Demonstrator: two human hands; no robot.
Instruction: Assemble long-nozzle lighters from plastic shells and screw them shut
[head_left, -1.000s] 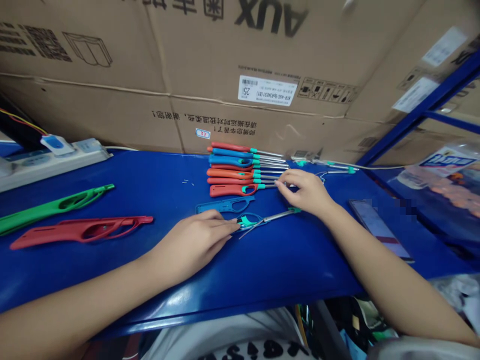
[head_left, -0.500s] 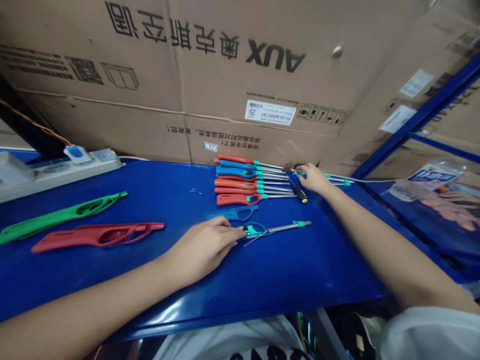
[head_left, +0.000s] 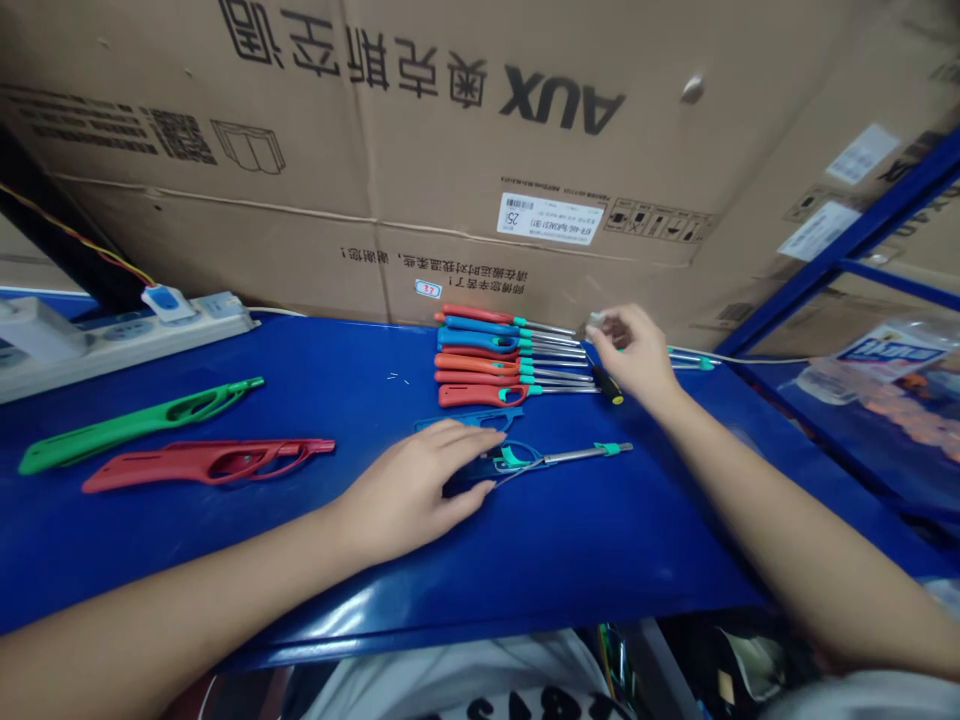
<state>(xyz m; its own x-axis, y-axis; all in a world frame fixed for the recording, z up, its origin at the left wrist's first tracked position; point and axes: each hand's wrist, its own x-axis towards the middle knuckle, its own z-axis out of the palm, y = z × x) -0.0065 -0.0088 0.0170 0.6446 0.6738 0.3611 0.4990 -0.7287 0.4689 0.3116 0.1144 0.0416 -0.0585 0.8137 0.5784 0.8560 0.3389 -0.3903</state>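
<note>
My left hand point(head_left: 420, 485) lies over the handle of an opened blue gas lighter point(head_left: 514, 458), thumb and fingers on either side of it. The lighter's teal trigger and metal tube stick out to the right. Just behind lies a loose blue handle half point(head_left: 487, 421), partly covered by my fingers. My right hand point(head_left: 637, 355) is raised by the carton, fingertips pinched on a small, greyish, shiny piece that is too blurred to name. Below it rests a screwdriver point(head_left: 609, 386) with a black and yellow handle, beside the tips of several finished-looking lighters point(head_left: 476, 366) laid in a row.
Separate green point(head_left: 142, 425) and red point(head_left: 172, 467) lighter casings lie on the left of the blue table point(head_left: 600, 540). A white power strip point(head_left: 135, 335) stands behind them. A large carton point(head_left: 420, 150) walls off the back. More metal tubes point(head_left: 694, 360) lie beyond my right hand.
My right hand has lifted from the tabletop beside the screwdriver, now with a small piece between the fingertips. My left thumb and fingers have spread wider around the blue lighter. The view has shifted slightly.
</note>
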